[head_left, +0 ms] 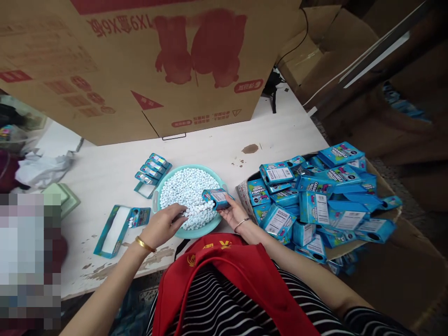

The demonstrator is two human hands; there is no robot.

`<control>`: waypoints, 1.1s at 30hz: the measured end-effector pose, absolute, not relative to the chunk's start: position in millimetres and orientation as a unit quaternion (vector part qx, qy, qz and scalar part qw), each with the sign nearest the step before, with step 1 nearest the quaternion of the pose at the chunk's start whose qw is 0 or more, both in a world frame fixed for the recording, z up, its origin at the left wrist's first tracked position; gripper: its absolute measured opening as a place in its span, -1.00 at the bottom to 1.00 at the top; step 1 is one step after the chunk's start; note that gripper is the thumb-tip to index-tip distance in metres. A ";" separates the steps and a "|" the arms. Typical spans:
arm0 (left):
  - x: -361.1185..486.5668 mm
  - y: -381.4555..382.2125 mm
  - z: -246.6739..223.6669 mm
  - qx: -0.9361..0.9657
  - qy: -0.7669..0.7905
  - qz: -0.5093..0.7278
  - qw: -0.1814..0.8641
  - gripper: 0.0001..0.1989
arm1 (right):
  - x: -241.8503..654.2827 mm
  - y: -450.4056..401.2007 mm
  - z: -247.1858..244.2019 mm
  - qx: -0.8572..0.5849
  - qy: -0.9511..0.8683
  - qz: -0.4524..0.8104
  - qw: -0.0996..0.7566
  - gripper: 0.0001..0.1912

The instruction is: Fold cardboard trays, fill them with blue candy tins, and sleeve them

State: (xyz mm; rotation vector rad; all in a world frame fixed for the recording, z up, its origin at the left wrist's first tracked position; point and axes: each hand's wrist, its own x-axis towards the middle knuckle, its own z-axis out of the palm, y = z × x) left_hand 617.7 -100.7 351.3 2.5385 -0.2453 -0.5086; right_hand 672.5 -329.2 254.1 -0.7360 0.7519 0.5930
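A turquoise basin [210, 228] on the table is filled with small white candies [189, 184]. My left hand [164, 226] reaches over the basin's left side, its fingers curled around some of the candies. Held in my right hand [235, 214] over the basin's right side is a small blue candy box [217, 197]. It is tilted, and its end toward my left hand is right by the white candies. Part of my left fingertips is hidden among the candies.
A large carton [115, 88] stands behind the basin. Several small blue boxes [154, 164] stand at the basin's upper left, near an open blue display box [111, 233] and one small box [142, 217]. Many blue boxes [318, 207] fill a container on my right.
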 end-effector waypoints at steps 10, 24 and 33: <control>648.2 -156.2 426.6 0.948 -0.105 -0.295 -0.053 -0.79 | 666.1 -321.3 259.5 -0.339 0.346 0.302 0.821 -0.73; 621.7 -80.1 263.1 0.956 0.022 -0.288 0.057 -0.81 | 682.8 -345.3 263.5 -0.363 0.377 0.262 0.811 -0.80; 631.8 -132.7 193.3 0.945 0.042 -0.242 0.216 -0.71 | 686.9 -351.7 269.3 -0.373 0.423 0.247 0.788 -0.87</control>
